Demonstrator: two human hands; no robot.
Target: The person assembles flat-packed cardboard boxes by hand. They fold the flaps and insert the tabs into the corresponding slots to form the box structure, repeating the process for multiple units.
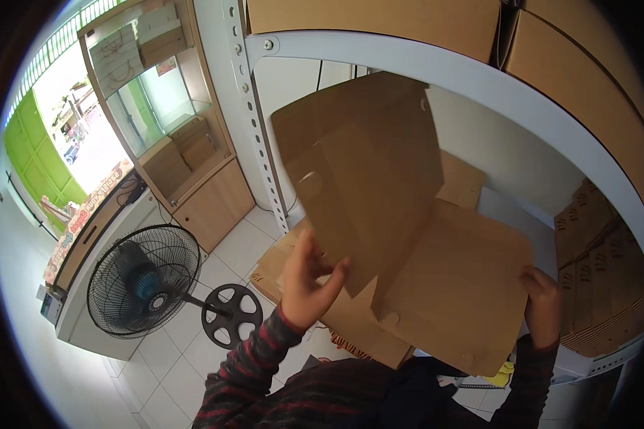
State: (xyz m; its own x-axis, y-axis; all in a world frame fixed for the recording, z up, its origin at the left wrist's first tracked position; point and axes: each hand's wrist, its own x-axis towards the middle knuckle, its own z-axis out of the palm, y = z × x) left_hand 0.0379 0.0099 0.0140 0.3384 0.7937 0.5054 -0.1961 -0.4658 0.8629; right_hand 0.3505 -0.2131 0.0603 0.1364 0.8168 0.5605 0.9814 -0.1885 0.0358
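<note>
A brown cardboard box blank (451,279) is held in front of me, with creases and small half-round cut-outs. Its left panel (365,179) stands raised at an angle to the right part. My left hand (311,282) has the raised panel's lower left edge between thumb and fingers. At the blank's right edge, my right hand (544,304) is closed on the cardboard, some of its fingers hidden behind it. Beneath the blank lie more flat cardboard pieces (386,339), partly covered.
A metal shelf frame (422,50) curves overhead, bearing large cardboard boxes (379,14). Stacked folded cartons (601,279) stand at the right. To the left are a black fan (147,282), a wooden cabinet with glass (211,196) and a white counter (93,325) on the tiled floor.
</note>
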